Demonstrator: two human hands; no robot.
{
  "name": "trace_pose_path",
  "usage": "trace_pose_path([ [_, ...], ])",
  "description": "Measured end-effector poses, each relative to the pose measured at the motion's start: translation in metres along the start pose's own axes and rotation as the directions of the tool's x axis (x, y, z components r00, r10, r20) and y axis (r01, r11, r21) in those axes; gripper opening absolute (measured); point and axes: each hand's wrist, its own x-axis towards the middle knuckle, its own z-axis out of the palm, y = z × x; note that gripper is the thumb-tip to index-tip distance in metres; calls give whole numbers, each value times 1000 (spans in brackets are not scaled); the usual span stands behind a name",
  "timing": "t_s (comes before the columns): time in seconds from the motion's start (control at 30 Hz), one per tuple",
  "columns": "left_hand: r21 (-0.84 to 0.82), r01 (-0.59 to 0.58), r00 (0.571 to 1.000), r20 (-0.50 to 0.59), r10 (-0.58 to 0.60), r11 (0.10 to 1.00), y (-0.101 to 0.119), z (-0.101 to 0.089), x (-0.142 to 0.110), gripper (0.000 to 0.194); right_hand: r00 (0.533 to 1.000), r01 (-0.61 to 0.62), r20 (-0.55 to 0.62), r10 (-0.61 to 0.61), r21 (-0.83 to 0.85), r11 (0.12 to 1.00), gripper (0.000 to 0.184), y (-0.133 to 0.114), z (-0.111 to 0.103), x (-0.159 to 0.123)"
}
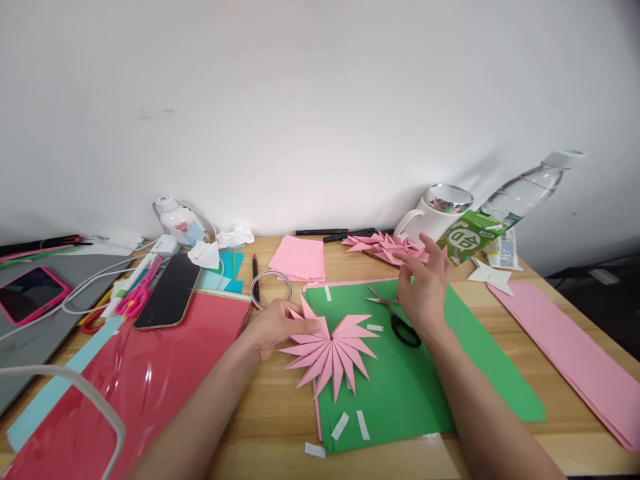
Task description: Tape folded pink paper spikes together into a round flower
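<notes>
My left hand (283, 327) is closed, its thumb and fingers pinching the upper left edge of a pink folded-paper flower (333, 357). The flower is a fan of pointed segments with a gap at its top, lying over the left side of green paper (400, 380). My right hand (425, 287) reaches over the paper's far edge with fingers apart. Its fingertips are at a pile of pink folded paper pieces (383, 245); contact is hard to make out. Black-handled scissors (403, 327) lie beside that hand, partly open. Small white strips (340, 425) are scattered around the green paper.
Pink paper squares (297, 258), a metal ring (273, 275) and markers (320, 232) are toward the wall. A white mug (430, 213), green box (470, 237) and tilted water bottle (525, 190) stand at right, with pink sheets (575, 367). Left are a phone (170, 291) and red sheets (150, 373).
</notes>
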Motion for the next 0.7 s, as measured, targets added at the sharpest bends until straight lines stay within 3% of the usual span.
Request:
trace_pose_path([
  [0.17,53,-16,998,58,13,998,-1,0,1,33,973,83,231,-7,-321,944,41,15,9,-5],
  [0.33,94,-39,996,78,32,995,-3,0,2,34,981,67,192,-2,-336,940,47,16,10,-2],
  [0.4,105,-49,995,89,39,993,-2,1,1,34,994,61,98,-39,-237,970,40,12,8,2],
  [0.53,126,-47,995,93,36,991,-2,1,1,35,992,49,-126,-29,163,985,15,-4,1,5],
  [0.6,150,-52,994,108,36,987,-4,0,2,35,992,-6,-120,48,334,943,12,-15,-2,2],
  [0.7,177,-61,990,137,36,982,-8,0,5,36,1000,5,-20,3,402,916,8,-28,-4,-5],
])
